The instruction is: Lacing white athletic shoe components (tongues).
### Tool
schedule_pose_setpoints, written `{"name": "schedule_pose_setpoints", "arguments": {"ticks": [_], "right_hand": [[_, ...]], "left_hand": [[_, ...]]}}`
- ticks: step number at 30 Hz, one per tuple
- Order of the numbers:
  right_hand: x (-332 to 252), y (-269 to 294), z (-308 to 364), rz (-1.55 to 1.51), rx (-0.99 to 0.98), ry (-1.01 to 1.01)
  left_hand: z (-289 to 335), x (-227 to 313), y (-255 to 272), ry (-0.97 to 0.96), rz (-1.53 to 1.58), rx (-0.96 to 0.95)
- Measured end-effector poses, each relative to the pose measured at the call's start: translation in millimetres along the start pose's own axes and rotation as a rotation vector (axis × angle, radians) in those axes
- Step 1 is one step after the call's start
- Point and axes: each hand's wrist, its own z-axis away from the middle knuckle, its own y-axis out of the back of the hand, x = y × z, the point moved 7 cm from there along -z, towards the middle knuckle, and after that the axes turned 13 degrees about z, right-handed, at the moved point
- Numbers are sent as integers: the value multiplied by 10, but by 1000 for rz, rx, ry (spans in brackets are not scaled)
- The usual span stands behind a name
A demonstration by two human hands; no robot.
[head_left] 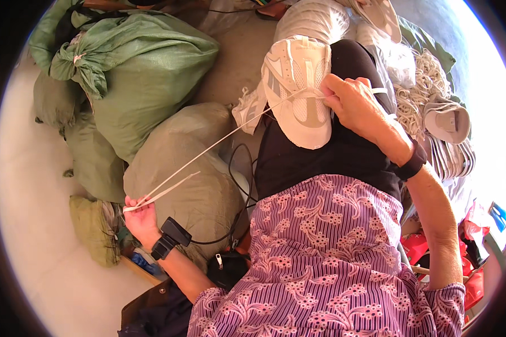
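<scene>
A white and beige sneaker (303, 84) lies over my dark-trousered leg, toe toward me. A pale shoelace (213, 144) runs taut from the sneaker's lower eyelets down to the left. My left hand (141, 218) is closed on that shoelace far out to the left, and the loose end doubles back from the fingers. Beside the sneaker's right edge, my right hand (357, 101) is closed in a pinch on the lace near the throat. A short piece of lace sticks out past its knuckles. The fingertips of the right hand are partly hidden.
Stuffed green sacks (152, 67) and a tan sack (180, 163) crowd the left. At the right lie a heap of loose laces (424, 84) and stacked shoe pieces (447, 121). Another sneaker (247, 109) sits behind. A black cable (233, 168) runs from the left wrist.
</scene>
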Motion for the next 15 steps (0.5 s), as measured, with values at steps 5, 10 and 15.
{"name": "schedule_pose_setpoints", "arguments": {"ticks": [5, 10, 15], "right_hand": [[19, -8, -12, -12, -31, 20], [15, 55, -33, -45, -19, 28], [102, 201, -30, -160, 98, -57]], "left_hand": [[15, 79, 323, -70, 18, 163], [10, 84, 481, -2, 32, 174], [-135, 261, 652, 80, 54, 113]]}}
